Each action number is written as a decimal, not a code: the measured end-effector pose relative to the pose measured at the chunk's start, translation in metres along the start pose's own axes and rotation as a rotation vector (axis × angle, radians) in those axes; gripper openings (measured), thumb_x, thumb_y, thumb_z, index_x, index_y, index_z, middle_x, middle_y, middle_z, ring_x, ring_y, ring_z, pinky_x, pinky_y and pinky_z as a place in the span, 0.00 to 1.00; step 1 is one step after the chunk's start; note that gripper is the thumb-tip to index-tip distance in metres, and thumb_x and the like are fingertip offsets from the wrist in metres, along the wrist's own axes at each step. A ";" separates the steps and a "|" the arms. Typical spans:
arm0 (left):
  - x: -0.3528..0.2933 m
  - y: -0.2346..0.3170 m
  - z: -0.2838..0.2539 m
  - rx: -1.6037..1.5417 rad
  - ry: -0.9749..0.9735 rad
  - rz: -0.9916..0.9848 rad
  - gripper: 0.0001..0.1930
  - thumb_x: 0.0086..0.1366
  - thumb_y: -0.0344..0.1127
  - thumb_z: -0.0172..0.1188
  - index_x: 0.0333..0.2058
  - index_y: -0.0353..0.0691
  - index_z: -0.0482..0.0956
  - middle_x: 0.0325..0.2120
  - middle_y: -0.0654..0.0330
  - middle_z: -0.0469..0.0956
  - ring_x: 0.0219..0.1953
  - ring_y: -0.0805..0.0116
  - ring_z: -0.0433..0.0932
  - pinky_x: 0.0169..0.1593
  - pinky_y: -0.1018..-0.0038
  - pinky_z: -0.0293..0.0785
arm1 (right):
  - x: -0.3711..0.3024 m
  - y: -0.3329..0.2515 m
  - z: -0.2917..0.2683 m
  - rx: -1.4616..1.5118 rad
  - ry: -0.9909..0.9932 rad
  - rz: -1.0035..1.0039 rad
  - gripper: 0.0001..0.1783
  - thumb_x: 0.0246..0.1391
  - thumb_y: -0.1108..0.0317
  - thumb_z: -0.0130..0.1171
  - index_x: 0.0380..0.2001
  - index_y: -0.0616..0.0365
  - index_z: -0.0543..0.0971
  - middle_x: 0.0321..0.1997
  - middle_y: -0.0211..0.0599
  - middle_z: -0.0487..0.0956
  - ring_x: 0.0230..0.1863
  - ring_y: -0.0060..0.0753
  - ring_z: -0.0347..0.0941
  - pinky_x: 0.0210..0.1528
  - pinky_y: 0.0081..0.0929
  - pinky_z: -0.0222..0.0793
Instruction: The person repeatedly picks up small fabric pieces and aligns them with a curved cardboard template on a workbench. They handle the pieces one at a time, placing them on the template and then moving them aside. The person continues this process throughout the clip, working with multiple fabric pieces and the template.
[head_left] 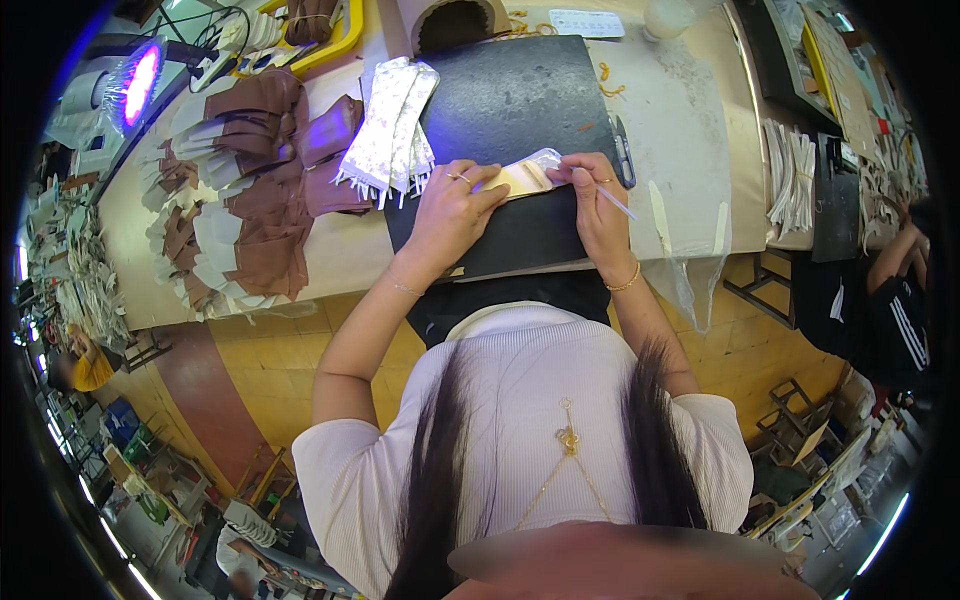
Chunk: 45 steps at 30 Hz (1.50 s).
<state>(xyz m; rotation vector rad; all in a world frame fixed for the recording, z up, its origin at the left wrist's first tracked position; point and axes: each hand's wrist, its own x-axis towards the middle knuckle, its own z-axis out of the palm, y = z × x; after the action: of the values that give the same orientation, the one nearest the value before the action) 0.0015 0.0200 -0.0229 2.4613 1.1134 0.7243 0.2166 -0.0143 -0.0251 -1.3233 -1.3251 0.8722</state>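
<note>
A small cream-coloured flat piece (520, 179) lies on the black board (500, 85) in front of me. My left hand (450, 212) presses it down near its left end, the fingers bent over it. At its right end, clear film-like material (545, 158) shows beside my right fingertips. My right hand (600, 215) is closed in a pinch around a thin pale stick (617, 203), which points down to the right. The stick's other end is hidden by my fingers. Left of my hands, white patterned strips (395, 120) with narrow ends lie stacked on the board's edge.
Bundles of brown and pale cut pieces (255, 220) cover the table's left side. A dark slim tool (622, 152) lies by the board's right edge. Beyond are yellow cords (608, 82) and a hollow roll (450, 22). A lit lamp (140, 85) stands far left; another person (880, 300) is at right.
</note>
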 end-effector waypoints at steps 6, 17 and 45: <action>-0.002 0.003 0.004 0.027 0.021 0.000 0.08 0.54 0.31 0.67 0.35 0.42 0.85 0.44 0.61 0.81 0.47 0.59 0.76 0.51 0.63 0.69 | 0.004 -0.006 0.000 -0.363 -0.088 -0.220 0.07 0.63 0.68 0.57 0.35 0.60 0.79 0.33 0.38 0.80 0.33 0.39 0.77 0.39 0.32 0.70; -0.003 0.005 0.006 0.020 0.031 -0.008 0.07 0.55 0.31 0.65 0.35 0.42 0.84 0.44 0.58 0.80 0.49 0.58 0.75 0.52 0.61 0.68 | 0.002 -0.009 -0.004 -0.531 -0.102 -0.357 0.05 0.58 0.70 0.61 0.29 0.57 0.78 0.28 0.37 0.78 0.32 0.42 0.75 0.36 0.36 0.68; 0.051 -0.043 -0.061 0.156 0.369 -0.541 0.09 0.57 0.35 0.68 0.36 0.39 0.84 0.36 0.53 0.79 0.39 0.54 0.78 0.43 0.63 0.73 | 0.001 0.008 -0.010 -0.048 0.027 -0.078 0.13 0.69 0.63 0.50 0.44 0.63 0.76 0.41 0.41 0.78 0.38 0.34 0.80 0.41 0.26 0.72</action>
<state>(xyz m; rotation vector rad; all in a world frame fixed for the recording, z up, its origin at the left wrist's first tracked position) -0.0304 0.0922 0.0209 2.0225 1.9330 0.9566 0.2285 -0.0142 -0.0300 -1.3071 -1.3750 0.7705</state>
